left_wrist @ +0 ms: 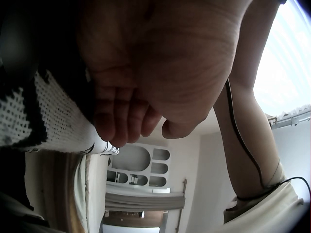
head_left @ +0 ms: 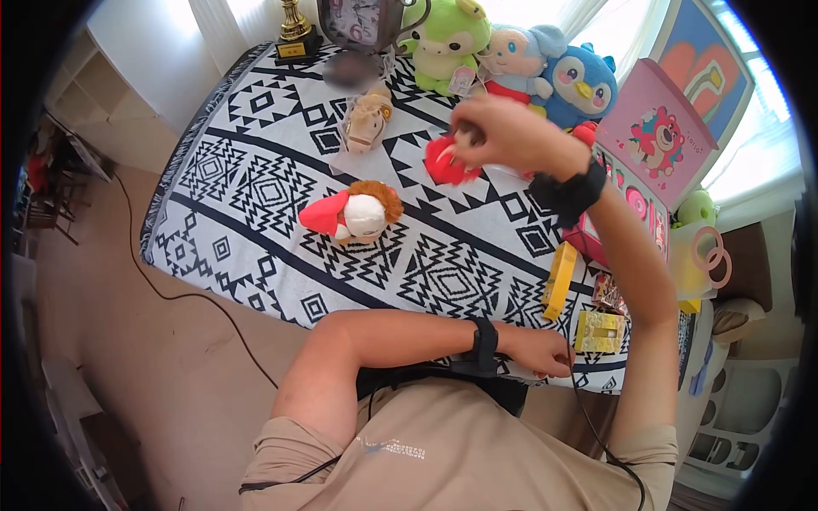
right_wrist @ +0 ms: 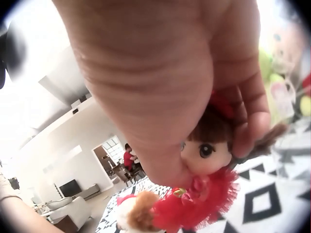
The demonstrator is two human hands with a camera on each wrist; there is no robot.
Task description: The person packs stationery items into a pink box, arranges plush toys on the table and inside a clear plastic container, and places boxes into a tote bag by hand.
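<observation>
My right hand grips a small doll by its head, above the patterned cloth. The doll has brown hair, large eyes and a frilly red dress; the hand covers part of its face. Nearby on the cloth lies a plush toy with a white head, brown fluff and a red part. Farther back sits a tan plush on clear wrapping. At the table's near edge rests my left hand, holding nothing, its fingers loosely bent in the left wrist view.
Plush toys in green and blue line the back, beside a trophy and a clock. A pink box stands open at right. Closer are a yellow box and a patterned yellow pack. Cables cross my body.
</observation>
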